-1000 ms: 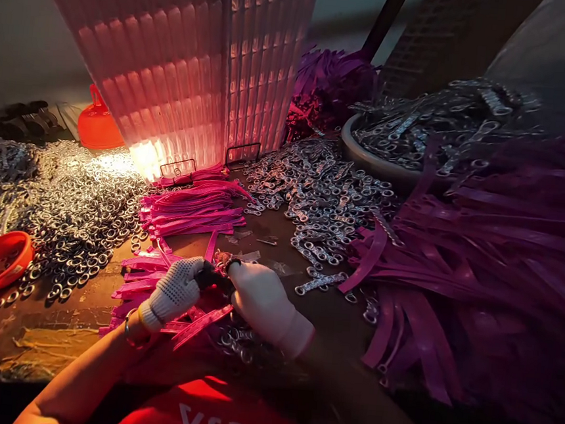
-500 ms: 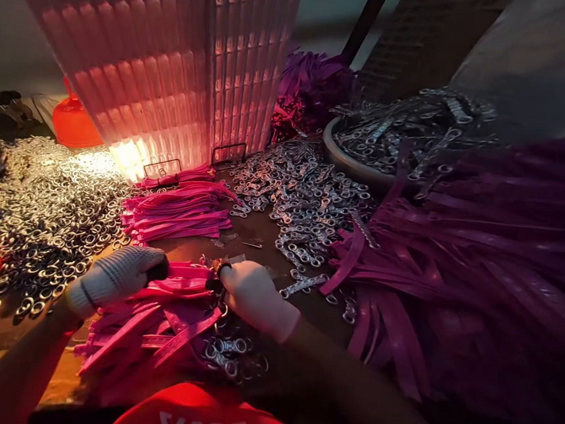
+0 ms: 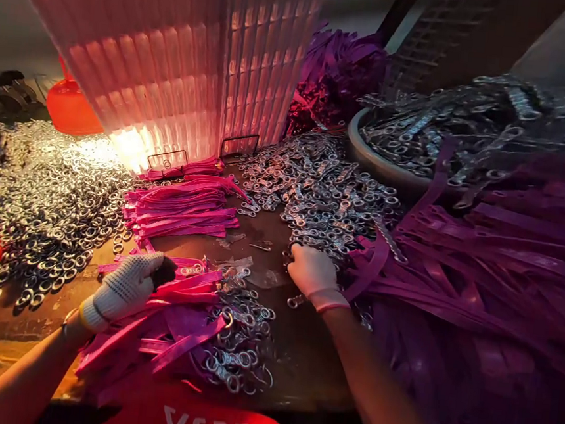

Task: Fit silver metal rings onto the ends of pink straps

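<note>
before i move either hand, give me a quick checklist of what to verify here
1. Lamp lit: ok, bright glow beneath.
2. Left hand gloved: ok.
3. Left hand's hold: cannot tell; a dark thing shows at its fingertips.
4. Right hand at the metal pieces: ok, near edge of the pile; what it holds is hidden.
5. Near straps aligned: not ok, some cross.
6. Basin contents below rim: not ok, heaped above.

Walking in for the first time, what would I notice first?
Probably the ribbed panels at the back, glowing brightest at their lower left. Then the gloved left hand at the pink straps in front, and the gloved right hand by a heap of shiny metal pieces, right of centre.
</note>
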Available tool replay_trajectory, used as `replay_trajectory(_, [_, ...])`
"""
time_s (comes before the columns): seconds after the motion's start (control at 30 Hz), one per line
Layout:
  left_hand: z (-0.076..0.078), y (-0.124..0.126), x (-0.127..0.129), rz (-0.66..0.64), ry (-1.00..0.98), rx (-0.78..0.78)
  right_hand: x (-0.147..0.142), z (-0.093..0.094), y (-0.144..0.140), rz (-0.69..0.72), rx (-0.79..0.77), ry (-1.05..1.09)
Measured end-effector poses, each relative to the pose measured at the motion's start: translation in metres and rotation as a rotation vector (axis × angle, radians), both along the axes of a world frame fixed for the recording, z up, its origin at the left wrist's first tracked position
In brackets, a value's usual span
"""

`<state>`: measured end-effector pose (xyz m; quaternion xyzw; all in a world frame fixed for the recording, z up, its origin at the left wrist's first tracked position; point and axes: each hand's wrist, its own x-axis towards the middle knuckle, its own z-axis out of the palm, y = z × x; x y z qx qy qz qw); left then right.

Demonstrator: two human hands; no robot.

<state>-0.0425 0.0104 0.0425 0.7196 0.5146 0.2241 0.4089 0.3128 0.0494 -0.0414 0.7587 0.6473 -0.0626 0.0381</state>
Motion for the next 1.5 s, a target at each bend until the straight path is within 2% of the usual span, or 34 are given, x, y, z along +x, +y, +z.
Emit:
replay_trajectory(0.17, [-0.007,-0.009,0.018,0.125,-0.644,-0.691,-0.003,-0.009,0.001,-0.003,-0.062,0.069])
replay_trajectory(0.23, [-0.012,-0.009,0.018,0.129,-0.807,-0.867,-0.003,-0.010,0.002,0.010,-0.059,0.091])
replay_trajectory(0.3, [-0.015,-0.011,0.017,0.133,-0.884,-0.949,-0.006,-0.011,0.001,0.023,-0.024,0.101])
replay_trajectory(0.4, [-0.015,-0.017,0.017,0.155,-0.896,-0.933,-0.016,-0.010,-0.006,0.035,0.061,0.128])
replay_trajectory(0.47, [-0.014,-0.022,0.020,0.167,-0.851,-0.863,-0.028,-0.005,-0.017,0.085,0.149,0.281])
replay_trajectory(0.57, [-0.013,-0.027,0.028,0.202,-0.737,-0.764,-0.056,0.014,-0.041,0.286,0.316,0.622])
replay_trajectory(0.63, [-0.015,-0.029,0.033,0.233,-0.673,-0.786,-0.080,0.030,-0.059,0.471,0.407,0.683])
replay_trajectory(0.7, [-0.018,-0.029,0.038,0.216,-0.665,-0.866,-0.101,0.045,-0.073,0.618,0.442,0.581])
replay_trajectory(0.77, [-0.021,-0.029,0.043,0.141,-0.685,-0.913,-0.117,0.057,-0.081,0.733,0.418,0.423])
replay_trajectory(0.83, [-0.023,-0.030,0.046,0.073,-0.652,-0.891,-0.125,0.064,-0.084,0.848,0.383,0.270])
replay_trajectory(0.93, [-0.018,-0.036,0.052,0.080,-0.567,-0.792,-0.127,0.069,-0.086,0.946,0.341,0.097])
replay_trajectory(1.03, [-0.007,-0.044,0.057,0.106,-0.572,-0.592,-0.125,0.072,-0.087,0.850,0.312,0.024])
replay_trajectory(1.13, [-0.002,-0.048,0.059,0.077,-0.528,-0.433,-0.123,0.075,-0.088,0.719,0.301,0.051])
replay_trajectory(1.2, [-0.003,-0.047,0.060,0.056,-0.498,-0.429,-0.123,0.078,-0.088,0.669,0.294,0.123])
replay_trajectory(1.3, [-0.009,-0.040,0.065,0.069,-0.573,-0.529,-0.124,0.082,-0.087,0.583,0.286,0.247])
replay_trajectory(1.4, [-0.011,-0.021,0.073,0.134,-0.636,-0.545,-0.125,0.079,-0.082,0.430,0.268,0.306])
replay_trajectory(1.43, [-0.010,-0.010,0.077,0.134,-0.608,-0.514,-0.125,0.075,-0.079,0.366,0.262,0.330])
replay_trajectory(1.5, [-0.010,0.020,0.084,0.068,-0.422,-0.366,-0.120,0.062,-0.069,0.226,0.283,0.418])
